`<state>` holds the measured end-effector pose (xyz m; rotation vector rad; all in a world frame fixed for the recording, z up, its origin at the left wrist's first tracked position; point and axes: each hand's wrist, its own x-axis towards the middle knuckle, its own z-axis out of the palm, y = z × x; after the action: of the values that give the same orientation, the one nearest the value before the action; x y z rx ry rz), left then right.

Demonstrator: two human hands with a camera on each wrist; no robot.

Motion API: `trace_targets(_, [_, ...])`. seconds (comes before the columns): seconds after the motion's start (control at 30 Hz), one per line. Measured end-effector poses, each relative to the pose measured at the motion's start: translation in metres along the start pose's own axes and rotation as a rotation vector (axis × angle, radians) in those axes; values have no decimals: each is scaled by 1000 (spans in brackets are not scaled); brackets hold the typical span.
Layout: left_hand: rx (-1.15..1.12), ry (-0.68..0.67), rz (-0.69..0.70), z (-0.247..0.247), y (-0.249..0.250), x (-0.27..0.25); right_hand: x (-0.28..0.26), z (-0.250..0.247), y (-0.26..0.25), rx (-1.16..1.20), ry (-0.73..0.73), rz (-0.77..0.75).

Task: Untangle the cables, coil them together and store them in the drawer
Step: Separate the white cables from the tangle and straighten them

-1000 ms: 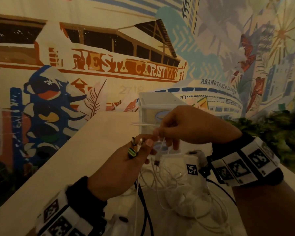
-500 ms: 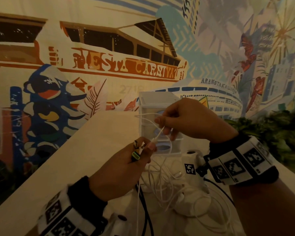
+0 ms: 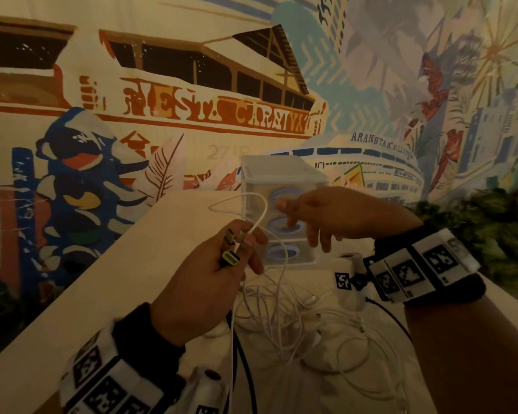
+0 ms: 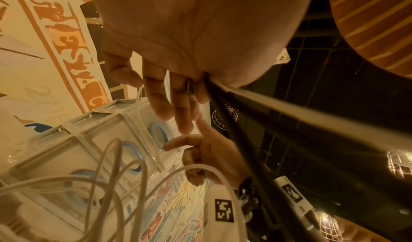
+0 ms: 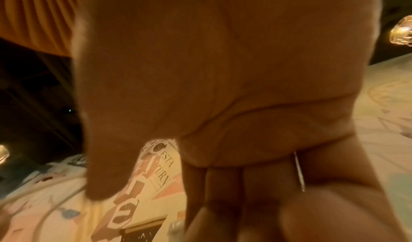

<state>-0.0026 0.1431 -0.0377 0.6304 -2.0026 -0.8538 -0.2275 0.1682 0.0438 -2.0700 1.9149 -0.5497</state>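
Right hand [image 3: 320, 218] has released the white cable [image 3: 253, 210].

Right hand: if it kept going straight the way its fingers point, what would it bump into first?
Probably the white cable loop arching up from the left hand. The right hand points leftward across the front of the drawer box, though depth is hard to judge.
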Motion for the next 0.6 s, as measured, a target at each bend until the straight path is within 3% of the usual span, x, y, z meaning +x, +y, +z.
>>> trace_targets(0.1, [7, 9, 20, 1, 2, 0, 9, 16, 1, -127, -171, -26])
trace_targets(0.17, [35, 23, 42, 1, 4, 1, 16, 27, 2, -167, -201, -42])
trace_targets(0.27, [58, 34, 48, 0, 4, 2, 22, 31, 6, -198, -158, -71])
trace_targets(0.6, [129, 36, 30, -1, 6, -1, 0, -13, 16, 57, 103, -137])
